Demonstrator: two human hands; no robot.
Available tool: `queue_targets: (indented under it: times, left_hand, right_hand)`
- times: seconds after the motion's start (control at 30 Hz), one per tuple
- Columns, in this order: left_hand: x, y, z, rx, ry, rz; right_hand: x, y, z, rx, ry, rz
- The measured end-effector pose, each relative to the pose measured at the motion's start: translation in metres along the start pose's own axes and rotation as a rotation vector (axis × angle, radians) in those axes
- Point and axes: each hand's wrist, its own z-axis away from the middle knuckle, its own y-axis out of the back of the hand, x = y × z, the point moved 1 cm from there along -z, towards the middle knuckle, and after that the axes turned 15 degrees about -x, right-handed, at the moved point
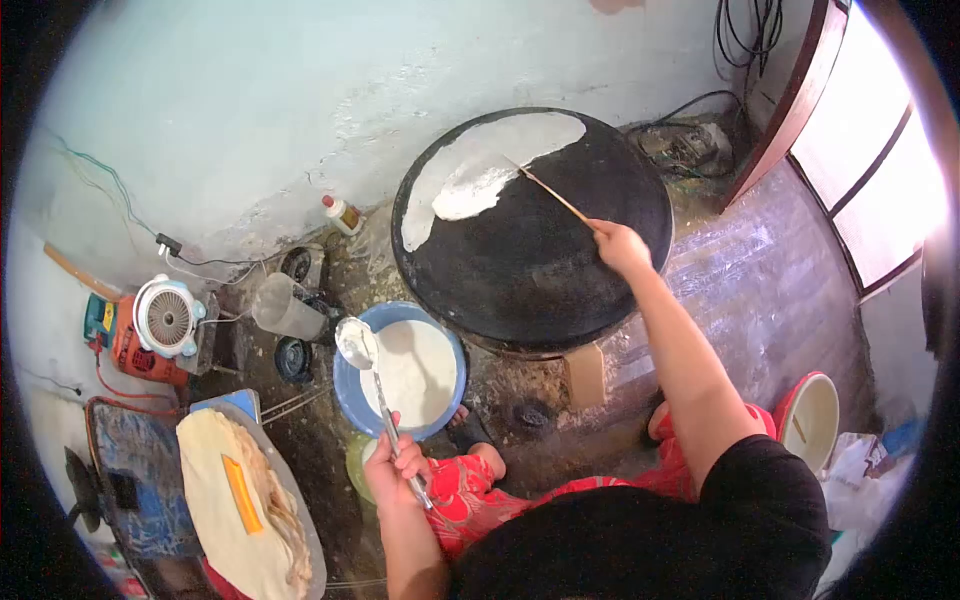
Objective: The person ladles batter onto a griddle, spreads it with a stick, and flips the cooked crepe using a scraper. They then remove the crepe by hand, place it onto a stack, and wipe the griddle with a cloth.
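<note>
My right hand [622, 248] is closed around the thin wooden handle of a batter spreader [556, 193]. Its far end lies in white batter [470, 192], which covers the far and left part of a large round black griddle [530, 270]. My left hand [394, 468] grips a long-handled metal ladle [382, 395]. The ladle's batter-coated bowl is over the left rim of a blue basin [345, 392], which holds more white batter.
At left, a stack of thin flatbreads [225, 470] bears an orange-yellow strip. Around it stand a small fan [167, 315], a clear plastic jug [285, 306] and a red-capped bottle [343, 214]. A pale bucket [808, 425] stands at right.
</note>
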Motion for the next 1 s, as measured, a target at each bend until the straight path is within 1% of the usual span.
queue_targets:
  times: [0.03, 0.07, 0.1, 0.17, 0.23, 0.27, 0.3, 0.37, 0.4, 0.43, 0.5, 0.57, 0.6, 0.7, 0.73, 0.77, 0.83, 0.9, 0.97, 1.0]
  left_hand:
    - [0.002, 0.003, -0.001, -0.017, 0.014, 0.009]
    - [0.003, 0.003, -0.002, -0.04, 0.024, 0.018]
    - [0.004, 0.002, -0.002, -0.04, 0.019, 0.018]
    - [0.002, 0.0, 0.0, -0.02, 0.018, 0.046]
    - [0.004, 0.0, 0.001, -0.009, 0.014, 0.048]
    - [0.004, 0.001, 0.001, -0.024, 0.017, 0.034]
    - [0.003, 0.003, 0.001, -0.034, 0.022, 0.022]
    - [0.003, 0.005, 0.003, -0.022, 0.016, 0.022]
    - [0.005, 0.003, 0.002, -0.019, 0.011, 0.013]
    - [0.006, 0.001, 0.002, -0.019, 0.01, 0.013]
    - [0.006, 0.0, 0.005, -0.006, 0.013, 0.032]
    - [0.008, 0.003, 0.005, -0.031, 0.014, 0.025]
    - [0.008, 0.005, 0.005, -0.054, 0.015, 0.014]
    - [0.008, 0.007, 0.005, -0.053, 0.001, -0.006]
    - [0.008, 0.006, 0.006, -0.049, -0.001, -0.007]
    - [0.008, 0.004, 0.007, -0.061, 0.017, 0.001]
    - [0.008, 0.003, 0.009, -0.073, 0.035, 0.01]
    - [0.009, 0.005, 0.01, -0.08, 0.051, 0.013]
    - [0.011, 0.008, 0.01, -0.093, 0.044, 0.002]
    - [0.011, 0.01, 0.012, -0.094, 0.038, -0.011]
  right_hand:
    - [-0.004, -0.015, -0.006, -0.012, 0.038, -0.04]
    - [-0.011, -0.032, -0.011, -0.07, 0.117, -0.008]
    - [-0.034, -0.035, 0.001, -0.166, 0.179, 0.015]
    - [-0.049, -0.031, 0.009, -0.229, 0.185, 0.103]
    - [-0.052, -0.006, 0.022, -0.284, 0.206, 0.088]
    - [-0.048, 0.0, 0.023, -0.226, 0.181, 0.057]
    - [-0.049, -0.006, 0.021, -0.228, 0.185, 0.065]
    - [-0.044, -0.033, 0.012, -0.161, 0.117, 0.003]
    - [-0.052, -0.042, 0.016, -0.163, 0.22, 0.065]
    - [-0.057, -0.046, 0.02, -0.225, 0.172, 0.091]
    - [-0.065, -0.031, 0.037, -0.216, 0.22, 0.234]
    - [-0.059, -0.011, 0.046, -0.24, 0.192, 0.186]
    - [-0.054, -0.01, 0.047, -0.181, 0.169, 0.147]
    - [-0.056, -0.041, 0.043, -0.14, 0.118, 0.14]
    - [-0.062, -0.048, 0.05, -0.166, 0.156, 0.135]
    - [-0.064, -0.045, 0.057, -0.167, 0.158, 0.134]
    - [-0.073, -0.035, 0.073, -0.178, 0.154, 0.274]
    - [-0.058, -0.017, 0.083, -0.165, 0.174, 0.298]
    - [-0.049, -0.004, 0.095, -0.092, 0.093, 0.274]
    - [-0.031, -0.013, 0.086, -0.005, 0.101, 0.164]
